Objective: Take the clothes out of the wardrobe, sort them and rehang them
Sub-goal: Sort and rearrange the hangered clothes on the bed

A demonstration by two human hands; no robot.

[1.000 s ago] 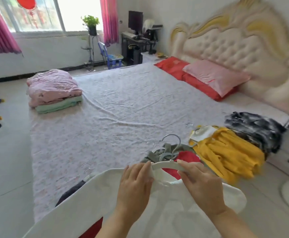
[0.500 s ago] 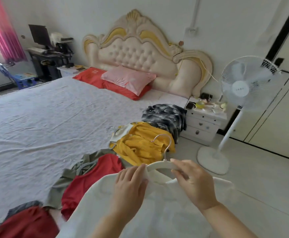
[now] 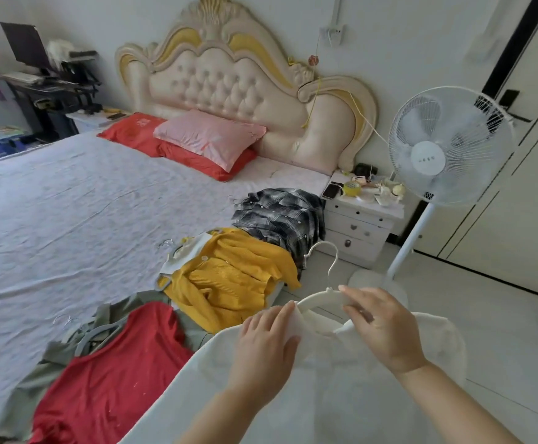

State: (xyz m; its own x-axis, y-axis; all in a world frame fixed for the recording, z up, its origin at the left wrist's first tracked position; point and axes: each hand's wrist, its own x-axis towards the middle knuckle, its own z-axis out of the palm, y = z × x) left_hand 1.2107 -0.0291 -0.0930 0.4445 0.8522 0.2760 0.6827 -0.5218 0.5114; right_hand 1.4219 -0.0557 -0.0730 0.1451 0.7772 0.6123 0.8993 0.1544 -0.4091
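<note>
Beside the bed (image 3: 69, 203), in the head view, the left hand (image 3: 266, 342) pinches the collar of the white garment (image 3: 293, 395). The right hand (image 3: 381, 328) curls over the hanger (image 3: 320, 298), probably to seat the neckline squarely on it. The garment drapes below both wrists, off the mattress. A red top (image 3: 117, 363), yellow cardigan (image 3: 229, 277) and plaid shirt (image 3: 280, 216) lie along the bed's edge, likely awaiting rehanging.
</note>
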